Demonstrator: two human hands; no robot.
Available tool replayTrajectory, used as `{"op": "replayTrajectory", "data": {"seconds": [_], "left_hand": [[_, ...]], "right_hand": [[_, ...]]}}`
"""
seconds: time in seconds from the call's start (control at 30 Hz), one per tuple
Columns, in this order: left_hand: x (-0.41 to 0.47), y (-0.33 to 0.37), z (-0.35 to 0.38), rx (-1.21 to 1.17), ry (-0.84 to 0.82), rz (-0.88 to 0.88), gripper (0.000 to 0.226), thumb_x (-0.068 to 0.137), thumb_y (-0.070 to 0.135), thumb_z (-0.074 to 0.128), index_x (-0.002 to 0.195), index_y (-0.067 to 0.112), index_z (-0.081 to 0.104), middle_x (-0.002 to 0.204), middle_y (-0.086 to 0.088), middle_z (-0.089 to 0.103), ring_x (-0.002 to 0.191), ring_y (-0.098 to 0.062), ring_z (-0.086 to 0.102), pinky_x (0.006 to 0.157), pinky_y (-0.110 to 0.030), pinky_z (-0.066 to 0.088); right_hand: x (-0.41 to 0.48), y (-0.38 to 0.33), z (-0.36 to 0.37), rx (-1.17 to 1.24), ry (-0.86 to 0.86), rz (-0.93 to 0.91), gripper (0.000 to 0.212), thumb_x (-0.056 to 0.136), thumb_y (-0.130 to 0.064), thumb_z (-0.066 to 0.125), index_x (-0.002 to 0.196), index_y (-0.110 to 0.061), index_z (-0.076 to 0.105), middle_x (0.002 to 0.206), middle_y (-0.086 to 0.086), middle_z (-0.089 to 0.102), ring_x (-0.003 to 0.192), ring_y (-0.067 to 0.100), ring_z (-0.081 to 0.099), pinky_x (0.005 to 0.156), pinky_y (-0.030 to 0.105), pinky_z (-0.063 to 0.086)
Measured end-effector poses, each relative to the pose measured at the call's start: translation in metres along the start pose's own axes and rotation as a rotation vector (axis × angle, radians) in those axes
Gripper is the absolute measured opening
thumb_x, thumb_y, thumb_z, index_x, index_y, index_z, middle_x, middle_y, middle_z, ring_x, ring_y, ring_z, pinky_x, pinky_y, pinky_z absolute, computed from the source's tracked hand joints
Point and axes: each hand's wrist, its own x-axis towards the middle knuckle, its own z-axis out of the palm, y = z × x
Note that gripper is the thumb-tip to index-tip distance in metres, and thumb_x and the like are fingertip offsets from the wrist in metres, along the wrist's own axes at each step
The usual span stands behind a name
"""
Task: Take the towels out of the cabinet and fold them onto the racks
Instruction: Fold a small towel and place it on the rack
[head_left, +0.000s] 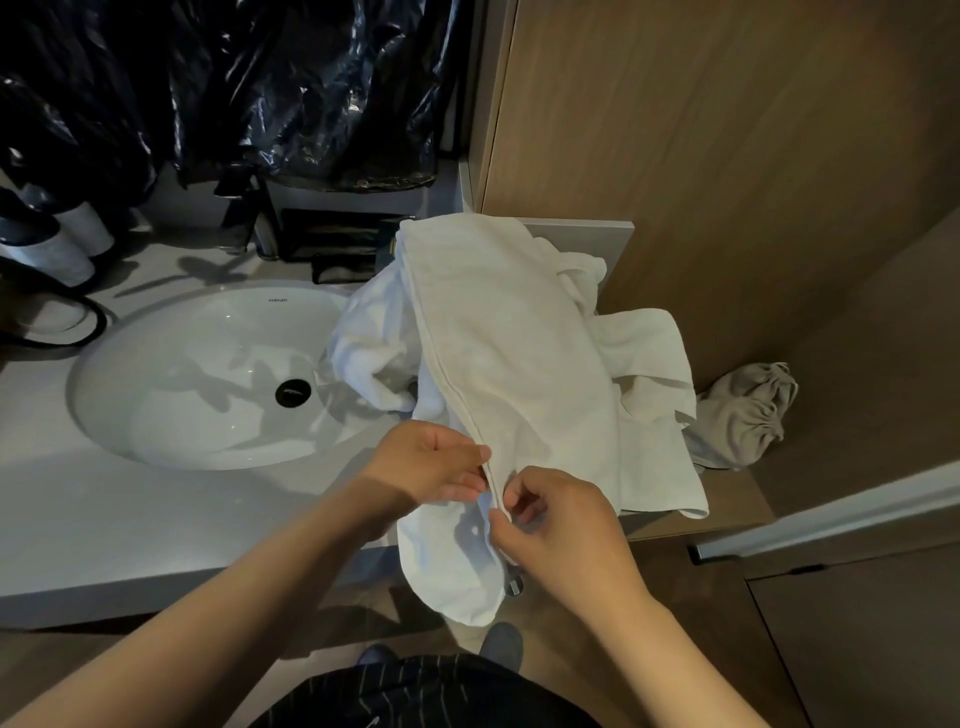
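Observation:
A long white towel (509, 332) lies stretched over a heap of other white towels (649, 353) at the right end of the counter, its near end hanging past the counter's front edge. My left hand (426, 467) pinches the towel's hemmed edge near that end. Just below and to the right, my right hand (556, 519) pinches the same hem. The two hands almost touch. No rack is in view.
A white oval sink (208, 379) with a black drain is set in the grey counter (104, 519) to the left. Black plastic bags (234, 88) hang behind. A wooden cabinet wall (727, 156) stands at right, with a grey drawstring bag (743, 410) on its shelf.

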Motion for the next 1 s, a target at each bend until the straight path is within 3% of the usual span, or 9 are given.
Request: {"op": "replayTrajectory", "data": {"seconds": [0.1,0.2,0.33,0.43,0.53,0.7,0.83,0.93,1.0], "left_hand": [[0.004,0.002,0.000,0.073,-0.002,0.037,0.019,0.087,0.023,0.071,0.086,0.005,0.075,0.074,-0.006,0.073,0.068,-0.010,0.068,0.074,-0.023,0.057],[0.008,0.005,-0.005,0.080,0.034,0.090,0.026,0.090,0.031,0.067,0.082,0.008,0.075,0.073,-0.003,0.073,0.068,-0.011,0.068,0.073,-0.024,0.057],[0.006,0.010,-0.019,0.277,0.173,0.295,0.027,0.094,0.032,0.060,0.079,0.015,0.074,0.072,0.004,0.073,0.067,-0.006,0.067,0.065,-0.015,0.054],[0.007,-0.001,-0.017,0.285,0.156,0.149,0.022,0.092,0.031,0.063,0.082,0.013,0.069,0.078,-0.001,0.072,0.075,-0.015,0.070,0.075,-0.026,0.058],[0.008,-0.021,-0.001,0.343,0.021,-0.037,0.020,0.090,0.031,0.067,0.097,0.013,0.064,0.093,-0.004,0.069,0.089,-0.019,0.068,0.083,-0.030,0.057],[0.015,-0.038,0.017,0.345,-0.043,-0.057,0.019,0.088,0.027,0.070,0.079,0.012,0.062,0.088,-0.005,0.066,0.088,-0.018,0.061,0.069,-0.019,0.052],[0.012,-0.035,0.015,-0.028,-0.039,-0.017,0.011,0.089,0.017,0.065,0.085,0.012,0.056,0.103,-0.016,0.066,0.102,-0.028,0.066,0.089,-0.036,0.056],[0.014,-0.043,0.019,0.064,-0.007,-0.089,0.033,0.082,0.030,0.076,0.095,0.016,0.049,0.106,-0.011,0.064,0.096,-0.023,0.069,0.081,-0.034,0.059],[0.016,-0.051,0.029,0.171,0.036,-0.145,0.034,0.081,0.031,0.077,0.096,0.016,0.051,0.104,-0.010,0.066,0.099,-0.027,0.067,0.089,-0.040,0.056]], "right_hand": [[0.000,0.001,-0.004,-0.030,-0.004,-0.018,0.023,0.082,-0.039,0.062,0.068,-0.026,0.050,0.065,-0.004,0.055,0.064,0.013,0.053,0.058,0.024,0.043],[-0.003,0.002,-0.011,-0.026,0.029,-0.062,0.026,0.078,-0.052,0.047,0.068,-0.028,0.043,0.060,-0.004,0.049,0.059,0.014,0.046,0.052,0.021,0.035],[-0.007,0.008,-0.025,-0.055,0.082,-0.120,0.018,0.085,-0.044,0.050,0.079,-0.027,0.051,0.065,-0.007,0.053,0.065,0.013,0.053,0.053,0.022,0.040],[-0.008,0.009,-0.032,-0.064,0.164,-0.166,0.015,0.086,-0.040,0.050,0.086,-0.028,0.058,0.072,-0.011,0.057,0.070,0.011,0.056,0.057,0.023,0.046],[-0.009,0.010,-0.035,-0.047,0.236,-0.225,0.017,0.087,-0.036,0.053,0.093,-0.025,0.065,0.077,-0.015,0.058,0.070,0.007,0.056,0.057,0.021,0.048],[-0.004,0.021,-0.043,-0.005,0.157,-0.312,0.019,0.088,-0.023,0.066,0.107,-0.026,0.065,0.085,-0.017,0.058,0.071,0.005,0.057,0.062,0.017,0.050],[0.002,0.022,-0.053,0.060,0.133,-0.330,0.026,0.087,-0.027,0.067,0.111,-0.034,0.062,0.092,-0.026,0.057,0.077,0.004,0.061,0.065,0.011,0.051],[0.009,0.021,-0.063,0.051,0.199,-0.366,0.024,0.087,-0.029,0.066,0.111,-0.031,0.065,0.090,-0.025,0.058,0.074,0.003,0.061,0.065,0.012,0.051],[0.014,0.020,-0.069,0.033,0.225,-0.392,0.024,0.087,-0.029,0.066,0.111,-0.028,0.068,0.088,-0.021,0.060,0.073,0.004,0.060,0.066,0.011,0.050]]}}
